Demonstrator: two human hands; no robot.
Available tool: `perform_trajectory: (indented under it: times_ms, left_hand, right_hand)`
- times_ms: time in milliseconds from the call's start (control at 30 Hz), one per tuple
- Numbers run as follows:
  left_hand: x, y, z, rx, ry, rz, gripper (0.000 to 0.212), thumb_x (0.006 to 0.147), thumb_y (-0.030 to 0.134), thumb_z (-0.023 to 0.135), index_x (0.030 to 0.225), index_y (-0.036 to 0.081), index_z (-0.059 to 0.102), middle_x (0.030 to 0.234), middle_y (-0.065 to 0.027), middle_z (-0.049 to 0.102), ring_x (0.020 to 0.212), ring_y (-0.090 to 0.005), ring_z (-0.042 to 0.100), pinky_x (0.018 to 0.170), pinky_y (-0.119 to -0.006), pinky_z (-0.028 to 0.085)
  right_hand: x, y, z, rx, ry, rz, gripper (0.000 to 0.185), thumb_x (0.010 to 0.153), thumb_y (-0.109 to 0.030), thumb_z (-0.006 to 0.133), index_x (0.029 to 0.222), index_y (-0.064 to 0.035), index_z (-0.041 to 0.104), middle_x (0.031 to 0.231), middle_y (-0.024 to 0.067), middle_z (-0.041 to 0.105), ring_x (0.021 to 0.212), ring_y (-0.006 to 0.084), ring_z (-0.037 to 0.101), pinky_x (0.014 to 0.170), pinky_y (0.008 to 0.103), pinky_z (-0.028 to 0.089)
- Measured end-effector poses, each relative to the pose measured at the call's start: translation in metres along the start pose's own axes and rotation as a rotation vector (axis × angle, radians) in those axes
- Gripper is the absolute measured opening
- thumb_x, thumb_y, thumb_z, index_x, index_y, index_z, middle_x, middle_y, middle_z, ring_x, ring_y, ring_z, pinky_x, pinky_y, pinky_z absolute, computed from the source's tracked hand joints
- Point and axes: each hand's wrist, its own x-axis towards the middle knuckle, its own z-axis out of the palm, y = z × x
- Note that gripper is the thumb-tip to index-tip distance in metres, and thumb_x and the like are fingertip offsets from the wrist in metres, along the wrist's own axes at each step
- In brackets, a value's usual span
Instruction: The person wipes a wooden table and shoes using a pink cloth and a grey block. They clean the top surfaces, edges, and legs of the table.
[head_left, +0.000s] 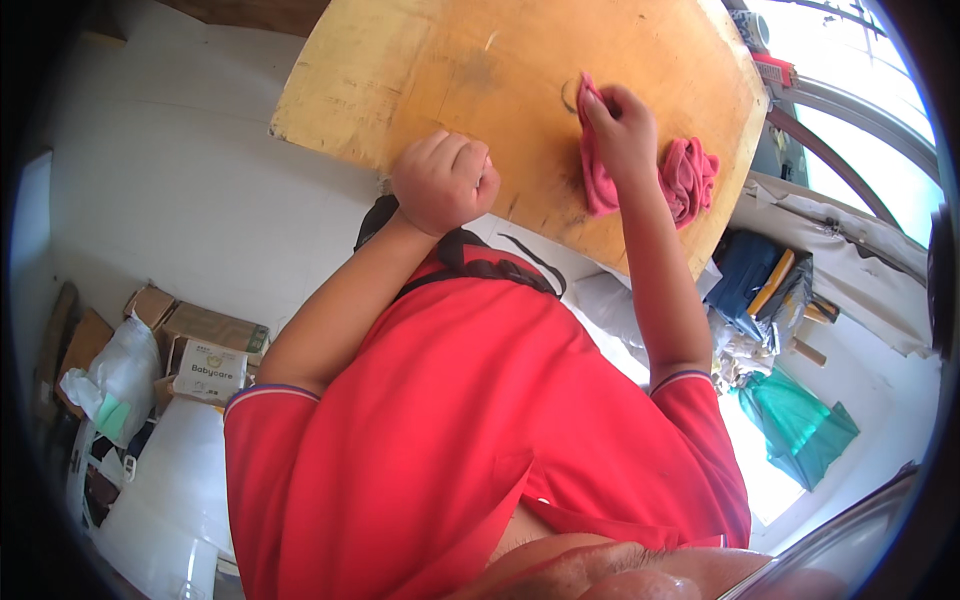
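My left hand (446, 182) is closed in a fist near the front edge of the worn wooden tabletop (525, 45), and no object shows in it. To its right, my right hand (619, 135) pinches the upper end of a pinkish-red cloth (598, 187) between thumb and fingers. The cloth hangs down or lies along the left side of that wrist. A crumpled bunch of the same-coloured cloth (686, 180) lies on the tabletop right of my right forearm. Whether both parts are one piece cannot be told, as the forearm covers the place between them.
A patterned cup (750, 30) and a red box (774, 69) stand by the window at the back right. Bags and a green plastic bag (799, 420) are at the right. Cardboard boxes (214, 371) and a white plastic bag (124, 375) are at the left.
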Motion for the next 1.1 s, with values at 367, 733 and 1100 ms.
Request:
perform_trajectory:
  times_ms: [367,733,1100]
  left_hand:
    - [0.003,0.0,-0.004,-0.054,0.007,0.051,0.011,0.066,0.013,0.063,0.066,0.011,0.052,0.061,-0.0054,0.048,0.055,-0.0255,0.052,0.047,-0.039,0.041]
    - [0.006,0.005,-0.004,-0.045,-0.028,0.036,0.008,0.068,0.01,0.061,0.07,0.01,0.052,0.062,-0.007,0.049,0.055,-0.0278,0.051,0.048,-0.04,0.037]
    - [0.001,0.005,-0.003,-0.057,-0.038,0.038,0.007,0.068,0.01,0.06,0.068,0.011,0.052,0.062,-0.0045,0.051,0.054,-0.0246,0.051,0.046,-0.037,0.037]
  right_hand:
    - [0.009,-0.071,0.074,-0.015,-0.177,-0.487,0.031,0.086,-0.029,0.069,0.108,-0.008,0.072,0.115,0.014,0.067,0.103,0.0316,0.065,0.09,0.0393,0.051]
    - [-0.032,0.014,0.044,-0.483,-0.108,-0.818,0.041,0.079,-0.014,0.069,0.12,-0.0193,0.07,0.138,0.0129,0.054,0.128,0.0357,0.05,0.104,0.0483,0.042]
    - [-0.034,0.096,-0.043,-0.486,0.282,-0.398,0.027,0.08,-0.02,0.071,0.105,-0.0085,0.071,0.106,0.011,0.068,0.101,0.0329,0.062,0.09,0.0433,0.046]
